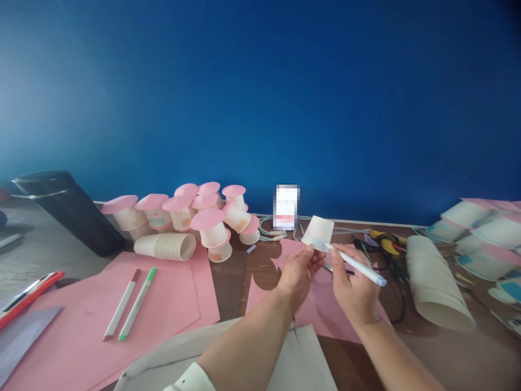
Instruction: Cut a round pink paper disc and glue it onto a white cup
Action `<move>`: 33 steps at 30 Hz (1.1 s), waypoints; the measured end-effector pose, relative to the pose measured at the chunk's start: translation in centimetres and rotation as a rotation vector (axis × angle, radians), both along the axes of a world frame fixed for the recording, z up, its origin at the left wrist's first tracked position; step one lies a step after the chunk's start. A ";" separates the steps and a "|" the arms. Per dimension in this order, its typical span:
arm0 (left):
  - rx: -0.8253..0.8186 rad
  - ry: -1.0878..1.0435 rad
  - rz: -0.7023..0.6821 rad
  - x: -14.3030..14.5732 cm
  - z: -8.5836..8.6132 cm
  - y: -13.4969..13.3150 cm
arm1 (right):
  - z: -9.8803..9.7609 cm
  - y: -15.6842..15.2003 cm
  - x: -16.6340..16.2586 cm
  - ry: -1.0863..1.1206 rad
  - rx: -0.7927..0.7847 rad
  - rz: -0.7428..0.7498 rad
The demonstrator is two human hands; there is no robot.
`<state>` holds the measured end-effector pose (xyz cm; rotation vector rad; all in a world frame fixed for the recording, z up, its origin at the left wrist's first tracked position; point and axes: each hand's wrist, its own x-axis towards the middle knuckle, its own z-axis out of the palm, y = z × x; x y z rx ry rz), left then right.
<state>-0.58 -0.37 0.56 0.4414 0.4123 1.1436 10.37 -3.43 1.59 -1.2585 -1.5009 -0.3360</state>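
My left hand (300,271) is closed on a white paper cup (318,231), held upside down and a little tilted above the table. Pale blue colour shows on the cup near its rim. Between the fingers of my right hand (356,288) is a white marker (358,263) with a light blue end; its tip meets the cup's side near the coloured patch. Under both hands lie pieces of cut pink paper (321,301). A small lavender marker cap (251,249) rests on the table to the left.
Decorated cups with pink paper discs (214,228) stand at back left, more (484,239) at right. Stacked paper cups (435,282) lie on both sides. Two markers (137,304), a red cutter knife (32,296), a black bottle (73,214), cables (396,271) and a blurred-out phone (285,209) are around.
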 end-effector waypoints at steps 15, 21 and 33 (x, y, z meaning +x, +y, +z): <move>0.148 0.108 -0.063 0.3 -0.5 -0.2 | 0.2 -0.3 -0.1 -0.010 0.002 0.035; 0.008 0.020 -0.006 0.1 -0.2 0.0 | 0.1 -0.1 0.0 -0.006 0.004 0.014; -0.108 -0.065 0.015 -0.2 0.1 0.1 | 0.1 -0.1 0.1 -0.015 0.018 -0.010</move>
